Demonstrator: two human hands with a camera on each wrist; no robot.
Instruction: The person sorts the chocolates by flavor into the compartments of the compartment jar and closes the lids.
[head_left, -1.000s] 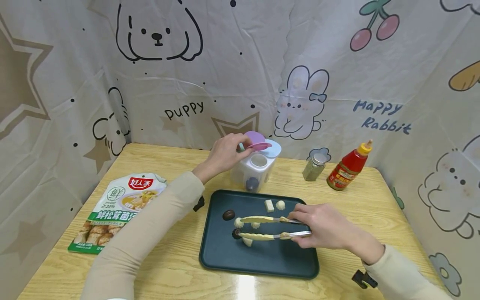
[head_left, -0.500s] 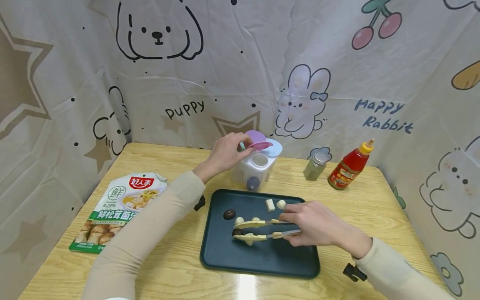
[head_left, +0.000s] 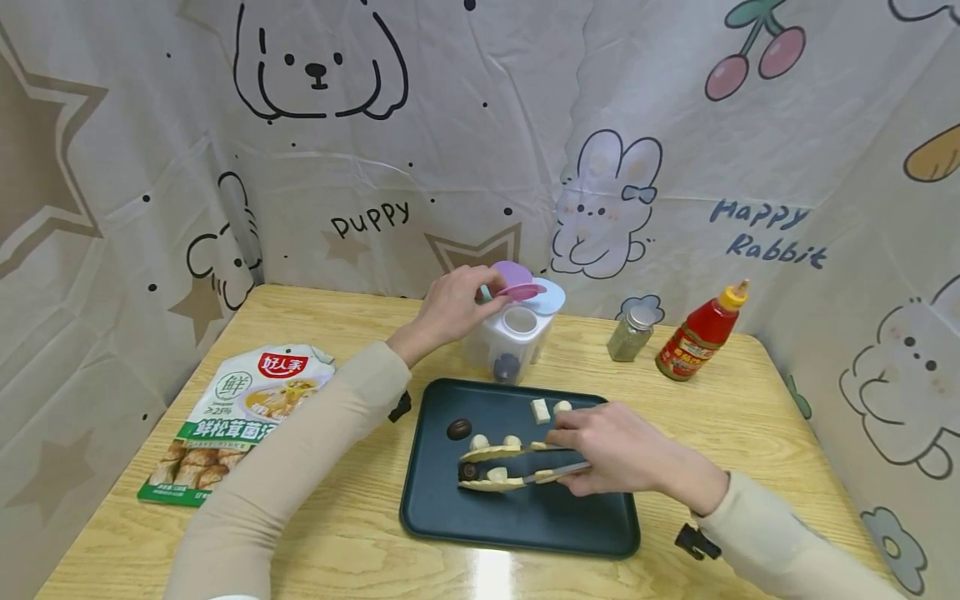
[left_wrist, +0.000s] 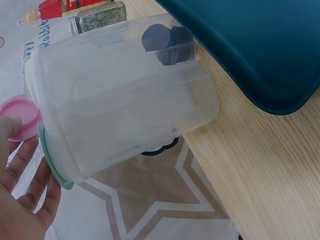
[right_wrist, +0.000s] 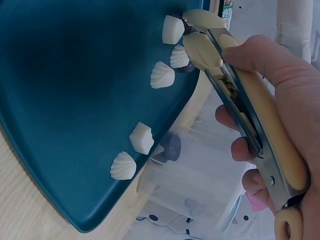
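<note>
Tongs: my right hand (head_left: pixel 615 458) grips the cream-tipped tongs (head_left: pixel 510 467) by their handles, fingers curled round them, low over the dark tray (head_left: pixel 525 525).
Tong tips: nearly closed on a white piece (head_left: pixel 495 475), with a dark round piece (head_left: pixel 468 471) right at their ends; whether that dark one is also pinched I cannot tell.
Still on the tray: one dark piece (head_left: pixel 458 429) apart to the left, two white pieces (head_left: pixel 495 441) just behind the tongs, a white cube (head_left: pixel 539 410) and a shell-shaped piece (head_left: pixel 561 407) near the far edge. The wrist view shows their ridged shell shapes (right_wrist: pixel 162 76).
Container: my left hand (head_left: pixel 450 308) rests at the top of the clear compartmented container (head_left: pixel 510 342) just behind the tray, fingers bent at its pink lid (head_left: pixel 517 291), which stands flipped up; the blue lid (head_left: pixel 547 296) beside it also looks raised.
Already inside: dark round pieces (left_wrist: pixel 167 42) sit at the bottom of one compartment.
Progress, as I judge it: early to midway. A few pieces are in, several remain, and the one in the tongs has not left the tray.
Around: a green-and-white food pouch (head_left: pixel 240 417) to my left, a spice jar (head_left: pixel 630 333) and red sauce bottle (head_left: pixel 701 333) at the far right, all on the wooden table (head_left: pixel 337 533).
</note>
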